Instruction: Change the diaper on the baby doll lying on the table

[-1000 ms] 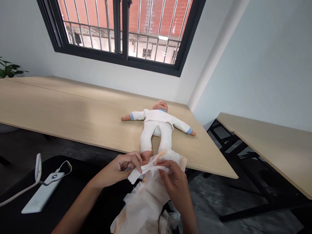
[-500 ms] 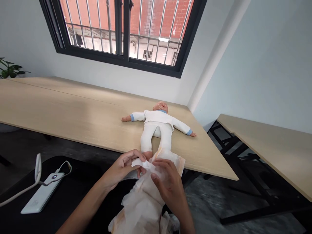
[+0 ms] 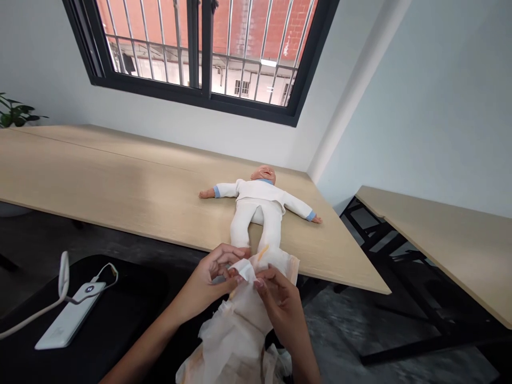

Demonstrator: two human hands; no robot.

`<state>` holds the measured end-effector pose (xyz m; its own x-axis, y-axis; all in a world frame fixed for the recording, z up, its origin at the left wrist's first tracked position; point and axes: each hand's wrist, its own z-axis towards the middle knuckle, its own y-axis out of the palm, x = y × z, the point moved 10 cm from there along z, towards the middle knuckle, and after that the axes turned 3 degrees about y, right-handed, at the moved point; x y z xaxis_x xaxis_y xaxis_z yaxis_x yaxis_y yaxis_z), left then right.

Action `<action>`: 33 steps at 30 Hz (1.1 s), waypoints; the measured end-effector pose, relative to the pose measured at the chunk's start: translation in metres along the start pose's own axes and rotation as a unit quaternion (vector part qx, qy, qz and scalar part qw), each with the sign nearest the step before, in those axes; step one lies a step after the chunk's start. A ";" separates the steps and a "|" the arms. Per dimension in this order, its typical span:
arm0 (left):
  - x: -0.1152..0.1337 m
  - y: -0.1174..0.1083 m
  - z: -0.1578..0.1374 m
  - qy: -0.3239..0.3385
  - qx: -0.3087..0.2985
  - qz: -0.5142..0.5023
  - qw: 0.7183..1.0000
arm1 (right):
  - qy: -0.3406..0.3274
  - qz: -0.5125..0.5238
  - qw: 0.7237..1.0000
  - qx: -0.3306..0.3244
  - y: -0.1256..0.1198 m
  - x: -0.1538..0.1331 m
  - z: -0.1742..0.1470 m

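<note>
Close in front of me, a crumpled white diaper [image 3: 236,341] with pale orange markings hangs down from the table edge toward my lap. My left hand [image 3: 216,274] pinches a small white flap at its upper part. Facing it, my right hand [image 3: 280,298] grips the same flap between thumb and fingers. Beyond both hands a baby doll [image 3: 260,193] lies on its back, arms spread, in white clothes with blue cuffs and collar. Its legs point at me, and its feet are mostly hidden by my hands and the diaper.
The doll rests on a long wooden table [image 3: 132,186] beneath a barred window [image 3: 200,96]. At lower left, a white power bank [image 3: 72,316] with a cable lies on a black seat [image 3: 132,288]. A second table [image 3: 440,229] stands to the right, a plant [image 3: 18,112] far left.
My fingers have shifted on the diaper: the left hand has moved slightly right, and the white flap between my hands now stands more upright. The doll has stayed still.
</note>
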<state>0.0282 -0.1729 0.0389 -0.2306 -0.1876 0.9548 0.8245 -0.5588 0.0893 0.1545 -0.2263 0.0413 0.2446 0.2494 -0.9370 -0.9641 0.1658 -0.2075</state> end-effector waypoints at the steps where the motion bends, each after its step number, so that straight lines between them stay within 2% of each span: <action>1: 0.000 -0.002 0.000 0.004 0.006 -0.003 1.000 | 0.008 0.008 1.000 0.001 0.000 0.001 0.000; 5: 0.004 -0.010 0.001 0.025 0.031 0.009 0.999 | 0.021 0.035 0.999 -0.022 0.003 0.001 0.000; 11: 0.012 -0.015 -0.001 0.034 0.078 0.078 0.993 | 0.034 0.031 0.997 -0.054 0.008 0.002 0.000; 19: 0.023 0.001 -0.006 0.069 0.022 0.137 0.988 | -0.009 -0.071 0.997 -0.031 0.008 0.003 -0.003; 25: 0.041 0.018 -0.008 0.118 -0.043 0.181 0.975 | -0.010 -0.042 0.998 -0.052 0.009 0.002 0.001; 28: 0.039 0.017 -0.007 0.118 -0.037 0.194 0.973 | -0.013 -0.027 0.997 -0.069 0.009 0.004 0.000; 33: 0.036 0.013 -0.006 0.123 -0.022 0.200 0.972 | -0.016 -0.018 0.998 -0.062 0.007 0.006 -0.002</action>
<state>0.0280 -0.1914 0.0725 -0.0182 -0.5818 0.8131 0.8515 -0.4352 -0.2924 0.1489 -0.2253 0.0336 0.2799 0.2754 -0.9197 -0.9598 0.0569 -0.2750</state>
